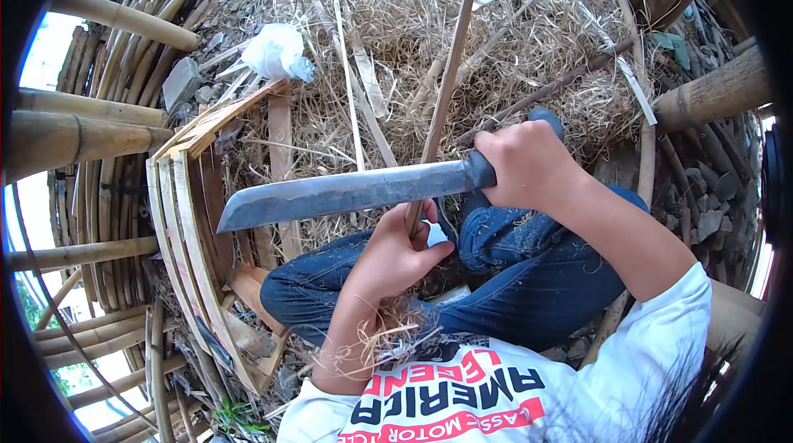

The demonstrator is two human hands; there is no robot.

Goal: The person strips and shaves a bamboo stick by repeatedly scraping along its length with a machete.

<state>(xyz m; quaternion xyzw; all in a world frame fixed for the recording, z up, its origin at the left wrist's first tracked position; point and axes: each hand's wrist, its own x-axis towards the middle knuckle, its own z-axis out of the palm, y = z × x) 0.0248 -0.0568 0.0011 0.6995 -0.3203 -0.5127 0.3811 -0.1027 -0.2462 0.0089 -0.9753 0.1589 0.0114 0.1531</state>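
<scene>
My right hand (529,155) is wrapped round the dark handle of a machete (347,195), whose broad grey blade points to the left. In my left hand (401,249) is a thin bamboo strip (450,71), gripped near its lower end and slanting up and away over the ground. The blade crosses over the strip just above my left fingers. Shavings cling to my left forearm and to my jeans (529,278), as I sit with legs folded.
Curly bamboo shavings (529,38) cover the ground ahead. A slatted wooden crate (178,228) stands at the left, near a crumpled white plastic bag (277,53). Bamboo poles (107,137) form a wall on the left; another thick pole (714,89) juts in at the right, near stones (710,207).
</scene>
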